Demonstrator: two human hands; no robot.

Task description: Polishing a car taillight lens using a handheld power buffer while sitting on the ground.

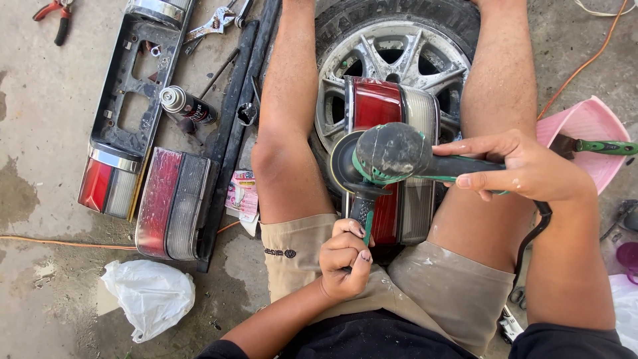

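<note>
Red and clear plastic is what I am working over: a tail-light lens [389, 106] is lying between my knees, propped on an alloy wheel [399, 53], its long axis running straight away from me. Across it I am holding a dusty black polisher [392, 153], whose body is running crosswise to the lens, pointing out toward my right. My right hand [525, 166] is wrapping around the tool's rear barrel, fingers clenched on it, with the black cord [531, 239] dropping from beneath that hand. My left hand [345, 256] is sitting nearer to me, below the tool's head, closed in a fist on the side handle [362, 206], which is hanging down toward my lap. So the lens is lying directly under and beyond both grips, and the left hand is the one closer to it.

Further left of my left grip, a second tail-light unit [173, 203] and a long grey panel with lamps [133, 100] are lying on the concrete, with a spray can [187, 105] and a white plastic bag [151, 296]. Right of my right grip, a pink tub [588, 136] is holding a green-handled tool [598, 146].
</note>
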